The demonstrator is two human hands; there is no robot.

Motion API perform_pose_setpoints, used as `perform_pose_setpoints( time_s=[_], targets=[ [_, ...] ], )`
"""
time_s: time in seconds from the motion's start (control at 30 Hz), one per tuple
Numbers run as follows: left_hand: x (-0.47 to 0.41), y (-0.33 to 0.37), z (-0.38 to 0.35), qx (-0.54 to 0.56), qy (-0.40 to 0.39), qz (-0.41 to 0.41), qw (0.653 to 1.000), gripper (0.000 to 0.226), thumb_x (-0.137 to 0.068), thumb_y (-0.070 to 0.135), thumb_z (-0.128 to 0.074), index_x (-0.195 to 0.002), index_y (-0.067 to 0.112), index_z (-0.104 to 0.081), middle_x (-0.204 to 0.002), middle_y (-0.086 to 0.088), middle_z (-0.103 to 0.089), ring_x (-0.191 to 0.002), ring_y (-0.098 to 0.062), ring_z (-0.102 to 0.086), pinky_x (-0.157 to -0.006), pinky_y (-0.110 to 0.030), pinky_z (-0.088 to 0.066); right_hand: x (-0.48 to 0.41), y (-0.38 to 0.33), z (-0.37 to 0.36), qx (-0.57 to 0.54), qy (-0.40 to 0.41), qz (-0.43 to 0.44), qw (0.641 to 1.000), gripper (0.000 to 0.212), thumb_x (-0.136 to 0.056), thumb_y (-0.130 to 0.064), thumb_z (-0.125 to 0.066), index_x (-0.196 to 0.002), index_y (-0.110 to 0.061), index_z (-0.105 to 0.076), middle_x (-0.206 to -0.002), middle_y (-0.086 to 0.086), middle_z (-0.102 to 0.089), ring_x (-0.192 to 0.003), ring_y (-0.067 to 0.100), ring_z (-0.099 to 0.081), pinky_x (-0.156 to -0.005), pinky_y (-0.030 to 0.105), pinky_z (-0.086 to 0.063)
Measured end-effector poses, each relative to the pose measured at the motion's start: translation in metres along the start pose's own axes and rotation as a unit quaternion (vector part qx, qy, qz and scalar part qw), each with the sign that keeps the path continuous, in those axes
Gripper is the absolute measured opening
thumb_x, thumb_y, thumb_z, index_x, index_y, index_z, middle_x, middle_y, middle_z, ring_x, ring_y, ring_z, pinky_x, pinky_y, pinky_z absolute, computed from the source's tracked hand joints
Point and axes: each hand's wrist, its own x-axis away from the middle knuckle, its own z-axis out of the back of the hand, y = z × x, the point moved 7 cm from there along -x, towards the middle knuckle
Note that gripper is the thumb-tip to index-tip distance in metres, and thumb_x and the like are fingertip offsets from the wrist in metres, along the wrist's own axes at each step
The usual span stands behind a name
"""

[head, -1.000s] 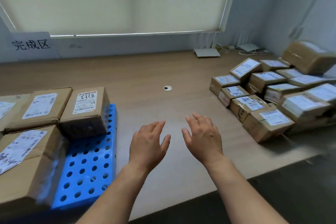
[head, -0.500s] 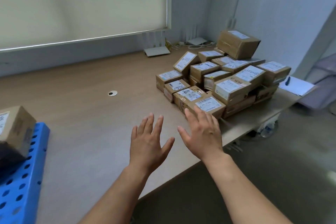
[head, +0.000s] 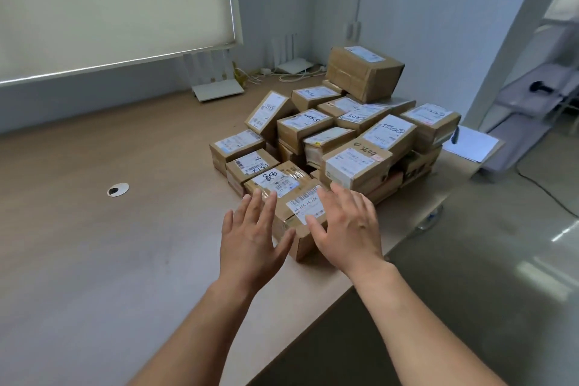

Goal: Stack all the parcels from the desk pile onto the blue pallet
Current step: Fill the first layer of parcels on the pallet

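1. A single view is given, taken from head height and turned forward and down over the desk [head: 94, 260].
2. The parcel pile [head: 338, 141] is framed near the centre, close by, with the wall [head: 438, 9] behind.

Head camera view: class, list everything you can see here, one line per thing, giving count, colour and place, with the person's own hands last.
parcels: well over a dozen, brown cardboard with white labels, piled on the desk's right end
nearest parcel: one, brown, front of the pile by the desk edge
desk: one, light wood, across left and middle
cable hole cover: one, white, on the desk left of the pile
routers: two, white, at the desk's back by the wall
roller blind: one, cream, upper left
paper sheet: one, white, right of the pile
pen: one, dark, at the sheet's left edge
left hand: one, fingers straight, left of the nearest parcel
right hand: one, fingers straight, over its right side
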Motion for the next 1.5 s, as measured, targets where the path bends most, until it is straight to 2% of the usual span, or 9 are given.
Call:
perform_pose_setpoints(
  time_s=[0.3, 0.53, 0.77, 0.83, 0.97, 1.07, 1.27, 1.4, 1.5],
  targets=[
    [-0.133, 0.039, -0.021, 0.038, 0.002, -0.003, 0.999, 0.071, -0.092, 0.062, -0.026, -0.15, 0.033, 0.002, -0.159, 0.004, 0.002, -0.146, -0.016, 0.004, -0.118, -0.04, 0.0, -0.111, 0.065, -0.018, 0.054, -0.045, 0.001, 0.998, 0.049, -0.085, -0.04, -0.06, -0.126, -0.012, -0.058, -0.128, 0.016, -0.057, -0.12, 0.033, -0.052, -0.102, 0.049, -0.036],
    [-0.191, 0.064, -0.026, 0.047, 0.016, -0.017, 0.999, 0.071, -0.092, 0.06, -0.027, -0.15, 0.031, 0.001, -0.159, 0.003, 0.0, -0.146, -0.015, 0.004, -0.117, -0.039, 0.003, -0.161, 0.101, -0.019, 0.058, -0.034, 0.005, 0.998, 0.047, -0.082, -0.035, -0.067, -0.122, -0.01, -0.061, -0.123, 0.017, -0.06, -0.114, 0.034, -0.056, -0.099, 0.05, -0.04],
    [-0.233, 0.097, -0.037, 0.029, 0.013, -0.016, 0.999, 0.069, -0.093, 0.06, -0.03, -0.15, 0.032, -0.004, -0.158, 0.004, -0.011, -0.145, -0.015, -0.008, -0.119, -0.04, -0.006, -0.206, 0.168, -0.016, 0.057, -0.055, 0.0, 0.997, 0.049, -0.091, -0.038, -0.054, -0.134, -0.014, -0.051, -0.138, 0.012, -0.05, -0.128, 0.028, -0.044, -0.107, 0.042, -0.029],
    [-0.246, 0.102, -0.038, 0.026, 0.015, 0.0, 1.0, 0.067, -0.093, 0.058, -0.033, -0.15, 0.031, -0.01, -0.155, 0.003, -0.024, -0.142, -0.017, -0.023, -0.115, -0.038, -0.021, -0.224, 0.192, -0.015, 0.059, -0.059, 0.001, 0.997, 0.048, -0.092, -0.038, -0.052, -0.134, -0.014, -0.05, -0.137, 0.011, -0.05, -0.126, 0.027, -0.045, -0.105, 0.041, -0.03],
    [-0.282, 0.122, -0.038, 0.017, 0.02, 0.053, 0.998, 0.062, -0.095, 0.055, -0.034, -0.149, 0.031, -0.017, -0.144, 0.004, -0.043, -0.126, -0.018, -0.046, -0.086, -0.034, -0.047, -0.269, 0.246, -0.018, 0.043, -0.069, 0.005, 0.997, 0.048, -0.093, -0.037, -0.05, -0.136, -0.013, -0.048, -0.134, 0.009, -0.051, -0.123, 0.027, -0.046, -0.1, 0.039, -0.033],
    [-0.314, 0.155, -0.042, 0.033, 0.028, 0.079, 0.996, 0.058, -0.095, 0.053, -0.035, -0.148, 0.031, -0.021, -0.14, 0.003, -0.047, -0.124, -0.018, -0.048, -0.084, -0.034, -0.046, -0.308, 0.287, -0.021, 0.013, -0.07, 0.001, 0.997, 0.049, -0.094, -0.037, -0.047, -0.138, -0.016, -0.045, -0.137, 0.007, -0.049, -0.125, 0.025, -0.044, -0.1, 0.037, -0.032],
    [-0.405, 0.209, -0.066, 0.156, 0.016, 0.148, 0.976, 0.061, -0.093, 0.054, -0.039, -0.147, 0.027, -0.027, -0.145, 0.0, -0.044, -0.129, -0.019, -0.045, -0.1, -0.041, -0.042, -0.39, 0.365, -0.039, -0.05, -0.094, -0.037, 0.994, 0.056, -0.094, -0.042, -0.046, -0.139, -0.011, -0.038, -0.138, 0.013, -0.044, -0.126, 0.032, -0.04, -0.097, 0.039, -0.037],
    [-0.451, 0.245, -0.067, 0.215, 0.028, 0.165, 0.962, 0.055, -0.096, 0.048, -0.041, -0.145, 0.026, -0.031, -0.14, -0.001, -0.049, -0.123, -0.02, -0.05, -0.09, -0.031, -0.04, -0.434, 0.391, -0.061, -0.069, -0.138, -0.042, 0.987, 0.062, -0.096, -0.047, -0.041, -0.143, -0.008, -0.031, -0.139, 0.017, -0.041, -0.127, 0.033, -0.038, -0.098, 0.04, -0.036],
    [-0.476, 0.256, -0.071, 0.211, 0.022, 0.188, 0.959, 0.053, -0.097, 0.048, -0.039, -0.143, 0.022, -0.031, -0.137, -0.004, -0.052, -0.12, -0.025, -0.052, -0.089, -0.035, -0.041, -0.459, 0.396, -0.079, -0.092, -0.164, -0.04, 0.981, 0.055, -0.096, -0.049, -0.038, -0.131, -0.006, -0.041, -0.131, 0.018, -0.048, -0.12, 0.034, -0.044, -0.091, 0.039, -0.038]
  ],
)
